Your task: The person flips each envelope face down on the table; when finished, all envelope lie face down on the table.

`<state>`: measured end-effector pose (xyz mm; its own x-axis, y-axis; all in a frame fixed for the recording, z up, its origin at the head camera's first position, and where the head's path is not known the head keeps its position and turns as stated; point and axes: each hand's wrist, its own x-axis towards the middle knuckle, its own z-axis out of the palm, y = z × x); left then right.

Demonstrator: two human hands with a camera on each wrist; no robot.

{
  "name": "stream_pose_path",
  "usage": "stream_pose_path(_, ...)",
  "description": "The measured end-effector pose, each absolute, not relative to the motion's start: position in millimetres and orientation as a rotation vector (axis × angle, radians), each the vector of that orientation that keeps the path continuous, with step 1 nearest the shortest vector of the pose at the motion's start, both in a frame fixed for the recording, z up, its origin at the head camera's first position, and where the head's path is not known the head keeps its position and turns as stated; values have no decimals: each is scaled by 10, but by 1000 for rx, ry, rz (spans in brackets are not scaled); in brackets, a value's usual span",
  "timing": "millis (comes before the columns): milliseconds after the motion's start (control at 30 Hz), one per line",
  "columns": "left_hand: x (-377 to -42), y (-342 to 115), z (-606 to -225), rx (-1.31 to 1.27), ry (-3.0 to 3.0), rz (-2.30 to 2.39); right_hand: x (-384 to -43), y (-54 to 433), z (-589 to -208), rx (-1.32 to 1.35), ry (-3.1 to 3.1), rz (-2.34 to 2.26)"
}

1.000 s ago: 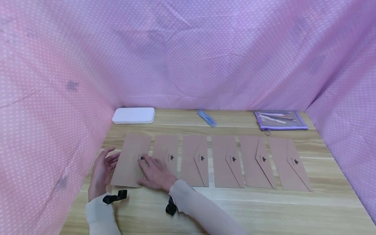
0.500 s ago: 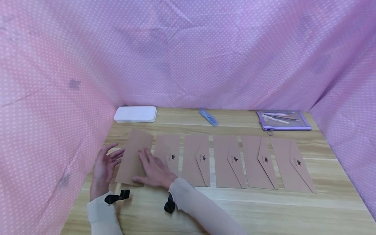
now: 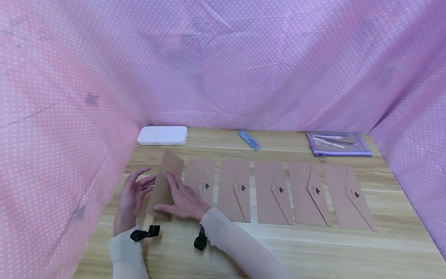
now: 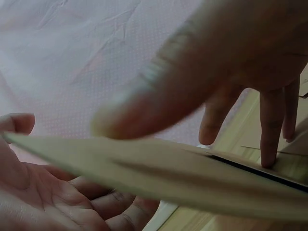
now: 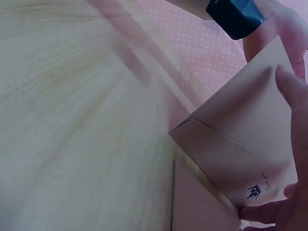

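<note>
A brown paper envelope [image 3: 161, 190] stands tilted at the left end of a row, its left edge raised and its right edge down near the table. My right hand [image 3: 186, 199] reaches over it with spread fingers. The thumb lies against the envelope's face, while other fingertips are at the lower edge, close to a printed crown and "Thank you" in the right wrist view. Behind the raised side is my left hand [image 3: 132, 197], palm turned toward the envelope and fingers extended. In the left wrist view the envelope [image 4: 159, 178] bows slightly between both hands.
Several more brown envelopes [image 3: 228, 190] lie flat in a row to the right. Along the back are a white case [image 3: 162, 135], a small blue packet [image 3: 249, 140] and a purple mesh pouch [image 3: 339, 144] with pens. Pink dotted cloth [image 3: 223, 69] encloses the wooden table.
The leftmost envelope has gone from lying nearly flat to tilting steeply, its left edge rising. My left hand has moved a little right and the right thumb has shifted left across its face.
</note>
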<state>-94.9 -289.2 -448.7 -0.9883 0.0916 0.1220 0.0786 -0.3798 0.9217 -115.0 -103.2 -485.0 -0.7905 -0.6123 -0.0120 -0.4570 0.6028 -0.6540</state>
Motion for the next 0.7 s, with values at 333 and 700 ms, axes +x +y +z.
stream_pose_path(333, -984, -2781, -4528, 211, 1837, 2512, -1161, -1011, -4815, -773, 2542, -1066)
stream_pose_path(700, -997, -2706, -4528, 178, 1899, 2442, -1144, -966, -4796, -749, 2530, -1086)
